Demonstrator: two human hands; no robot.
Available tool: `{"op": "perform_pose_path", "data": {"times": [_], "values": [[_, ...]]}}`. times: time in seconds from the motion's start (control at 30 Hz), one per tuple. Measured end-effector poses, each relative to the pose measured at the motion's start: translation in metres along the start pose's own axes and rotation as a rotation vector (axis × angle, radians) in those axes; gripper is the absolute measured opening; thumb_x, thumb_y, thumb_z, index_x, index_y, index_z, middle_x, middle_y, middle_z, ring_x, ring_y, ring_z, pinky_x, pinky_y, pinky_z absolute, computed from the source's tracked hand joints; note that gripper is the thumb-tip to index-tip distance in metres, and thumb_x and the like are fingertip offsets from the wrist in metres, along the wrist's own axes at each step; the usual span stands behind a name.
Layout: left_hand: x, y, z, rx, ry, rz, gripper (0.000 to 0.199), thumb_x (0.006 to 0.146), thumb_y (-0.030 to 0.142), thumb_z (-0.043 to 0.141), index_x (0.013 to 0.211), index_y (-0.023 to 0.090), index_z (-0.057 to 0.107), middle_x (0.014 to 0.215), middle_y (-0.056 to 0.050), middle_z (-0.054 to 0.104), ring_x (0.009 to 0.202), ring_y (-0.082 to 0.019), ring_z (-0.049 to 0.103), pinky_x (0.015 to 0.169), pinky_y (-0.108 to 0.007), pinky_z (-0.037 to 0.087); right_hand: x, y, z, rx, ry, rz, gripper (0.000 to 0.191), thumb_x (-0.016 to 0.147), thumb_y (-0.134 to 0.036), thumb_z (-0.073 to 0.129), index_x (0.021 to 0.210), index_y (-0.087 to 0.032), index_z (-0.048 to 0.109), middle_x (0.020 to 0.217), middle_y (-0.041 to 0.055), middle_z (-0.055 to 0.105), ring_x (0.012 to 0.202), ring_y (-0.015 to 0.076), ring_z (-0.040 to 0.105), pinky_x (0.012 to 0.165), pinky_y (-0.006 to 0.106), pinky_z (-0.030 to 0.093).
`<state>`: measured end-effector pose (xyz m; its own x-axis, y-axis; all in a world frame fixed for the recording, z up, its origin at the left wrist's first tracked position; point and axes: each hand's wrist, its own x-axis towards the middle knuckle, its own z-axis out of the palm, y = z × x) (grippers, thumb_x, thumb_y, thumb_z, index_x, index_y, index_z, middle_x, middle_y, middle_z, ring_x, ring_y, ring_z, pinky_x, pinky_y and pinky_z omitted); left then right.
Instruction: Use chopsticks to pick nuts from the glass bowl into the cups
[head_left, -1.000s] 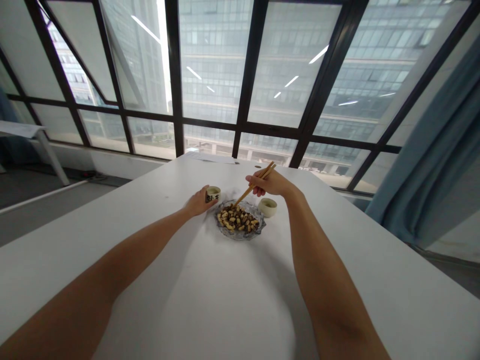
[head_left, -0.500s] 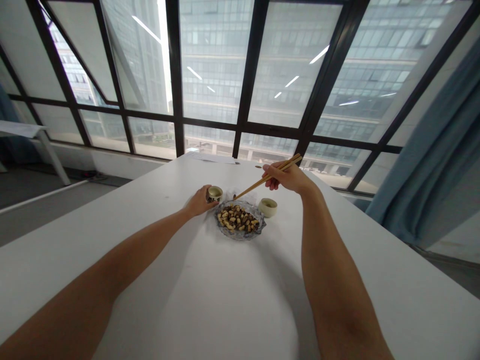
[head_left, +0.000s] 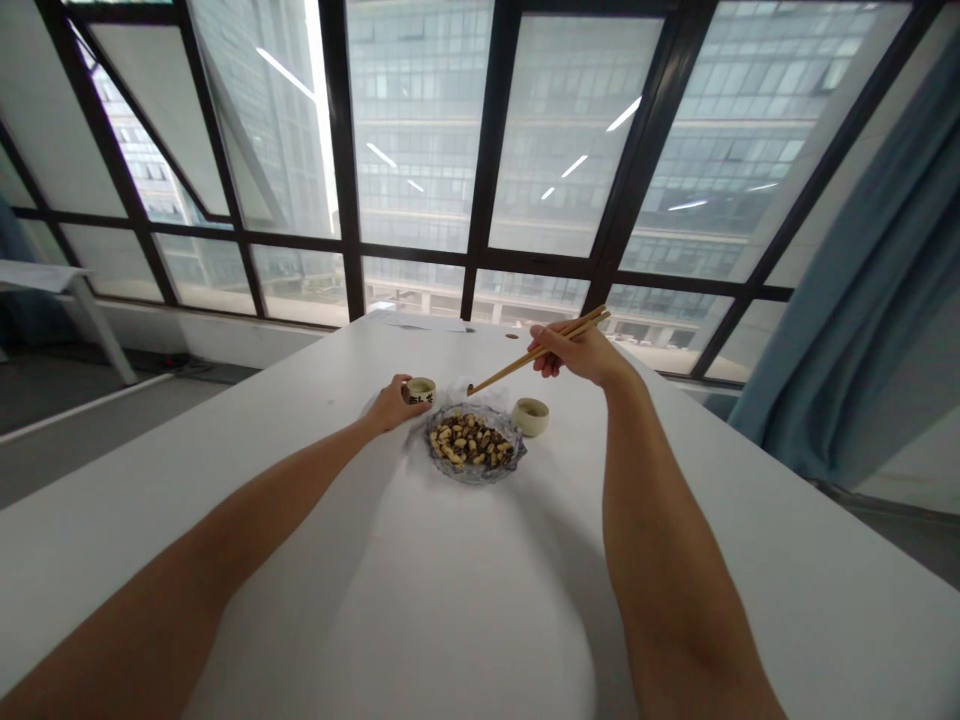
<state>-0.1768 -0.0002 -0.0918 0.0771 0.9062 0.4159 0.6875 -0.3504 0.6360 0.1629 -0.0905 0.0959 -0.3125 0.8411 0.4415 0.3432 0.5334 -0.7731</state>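
My left hand (head_left: pixel 388 405) is curled around a small pale-green cup (head_left: pixel 421 391) with black characters on its side, upright at the far left of a clear glass dish. In my right hand (head_left: pixel 576 350) is a pair of wooden chopsticks (head_left: pixel 519 363), slanting down to the left. Pinched at their tips is a small dark piece (head_left: pixel 470 389), too small to name surely, just above and beyond the dish's far rim. Peanuts and dark seed-like bits (head_left: pixel 469 438) fill the middle of the glass dish (head_left: pixel 477 478). A second pale-green cup (head_left: pixel 531 418) stands right of the dish.
All of this stands on a white table (head_left: pixel 457 600). Sheets of white paper (head_left: pixel 424 322) lie at its far edge, with a small brown round spot (head_left: pixel 511 336) nearby. Beyond are dark-framed windows, and a blue curtain (head_left: pixel 847 300) hangs at the right.
The chopstick tips have lifted slightly away from the dish's far rim with the dark piece between them. My left hand and its cup have shifted very slightly left. The view has tilted a little.
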Motion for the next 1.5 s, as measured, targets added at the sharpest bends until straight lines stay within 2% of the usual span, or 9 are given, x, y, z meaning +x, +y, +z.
{"op": "perform_pose_path", "data": {"times": [0.13, 0.3, 0.5, 0.7, 0.77, 1.03, 1.2, 1.37, 1.5], "values": [[0.017, 0.000, -0.001, 0.074, -0.024, -0.020, 0.088, 0.065, 0.063, 0.080, 0.133, 0.018, 0.048, 0.123, -0.016, 0.068, 0.110, -0.031, 0.067, 0.092, -0.042, 0.054, 0.000, 0.003, -0.003, -0.020, 0.031, 0.017, 0.051, 0.085, -0.062, 0.071, 0.071, -0.013, 0.067, 0.056, 0.0069, 0.068, 0.044, 0.0127, 0.061, 0.041, 0.022, 0.050], [0.045, 0.037, 0.011, 0.253, -0.044, 0.110, 0.085, 0.074, 0.067, 0.072, 0.139, 0.020, 0.047, 0.140, -0.018, 0.060, 0.131, -0.038, 0.055, 0.107, -0.051, 0.043, 0.002, 0.009, -0.006, -0.065, 0.061, 0.026, 0.049, 0.087, -0.059, 0.071, 0.071, -0.013, 0.066, 0.055, 0.0066, 0.068, 0.043, 0.0122, 0.061, 0.039, 0.021, 0.048], [0.062, 0.078, 0.034, 0.296, -0.220, 0.201, 0.080, 0.074, 0.053, 0.077, 0.141, 0.022, 0.046, 0.125, -0.014, 0.071, 0.124, -0.037, 0.061, 0.109, -0.054, 0.037, 0.003, 0.012, -0.009, -0.097, 0.072, 0.029, 0.049, 0.090, -0.058, 0.068, 0.071, -0.013, 0.067, 0.056, 0.0069, 0.068, 0.044, 0.0124, 0.062, 0.041, 0.021, 0.050], [0.057, 0.087, 0.027, 0.251, -0.112, 0.520, 0.079, 0.072, 0.028, 0.076, 0.145, 0.022, 0.046, 0.143, -0.012, 0.058, 0.133, -0.034, 0.052, 0.115, -0.048, 0.036, 0.004, 0.010, -0.009, -0.102, 0.116, 0.002, 0.048, 0.091, -0.057, 0.068, 0.072, -0.013, 0.066, 0.057, 0.0066, 0.068, 0.045, 0.0116, 0.061, 0.041, 0.020, 0.049], [0.053, 0.090, 0.023, 0.245, -0.103, 0.558, 0.077, 0.074, 0.026, 0.073, 0.146, 0.024, 0.045, 0.146, -0.011, 0.055, 0.136, -0.034, 0.049, 0.117, -0.049, 0.034, 0.004, 0.011, -0.009, -0.105, 0.125, 0.000, 0.049, 0.091, -0.058, 0.067, 0.072, -0.013, 0.066, 0.057, 0.0069, 0.068, 0.044, 0.0115, 0.061, 0.041, 0.021, 0.049], [0.039, 0.099, 0.016, 0.244, -0.092, 0.528, 0.076, 0.079, 0.036, 0.073, 0.147, 0.021, 0.044, 0.149, -0.011, 0.053, 0.137, -0.034, 0.048, 0.118, -0.050, 0.033, 0.015, 0.031, 0.016, -0.087, 0.138, -0.019, 0.049, 0.088, -0.062, 0.067, 0.074, -0.015, 0.065, 0.061, 0.0061, 0.069, 0.048, 0.0125, 0.062, 0.045, 0.022, 0.051], [0.042, 0.096, 0.020, 0.198, -0.040, 0.531, 0.077, 0.077, 0.039, 0.075, 0.144, 0.018, 0.044, 0.142, -0.012, 0.060, 0.131, -0.032, 0.055, 0.115, -0.046, 0.037, 0.018, 0.042, 0.028, -0.192, 0.032, -0.009, 0.042, 0.089, -0.053, 0.071, 0.072, -0.015, 0.067, 0.061, 0.0053, 0.068, 0.051, 0.0114, 0.061, 0.045, 0.019, 0.048], [0.052, 0.090, 0.025, 0.262, -0.100, 0.373, 0.075, 0.077, 0.048, 0.075, 0.140, 0.019, 0.046, 0.126, -0.012, 0.070, 0.122, -0.033, 0.064, 0.108, -0.046, 0.041, 0.016, 0.030, 0.018, -0.170, 0.153, 0.000, 0.053, 0.091, -0.063, 0.062, 0.070, -0.015, 0.065, 0.056, 0.0056, 0.066, 0.042, 0.0106, 0.056, 0.039, 0.020, 0.044], [0.058, 0.085, 0.030, 0.323, -0.167, 0.236, 0.070, 0.077, 0.055, 0.075, 0.133, 0.020, 0.052, 0.121, -0.012, 0.073, 0.121, -0.036, 0.064, 0.110, -0.051, 0.038, 0.013, 0.019, 0.015, -0.145, 0.066, 0.066, 0.054, 0.093, -0.061, 0.060, 0.066, -0.014, 0.065, 0.051, 0.0050, 0.064, 0.036, 0.0095, 0.052, 0.036, 0.020, 0.042]]}}
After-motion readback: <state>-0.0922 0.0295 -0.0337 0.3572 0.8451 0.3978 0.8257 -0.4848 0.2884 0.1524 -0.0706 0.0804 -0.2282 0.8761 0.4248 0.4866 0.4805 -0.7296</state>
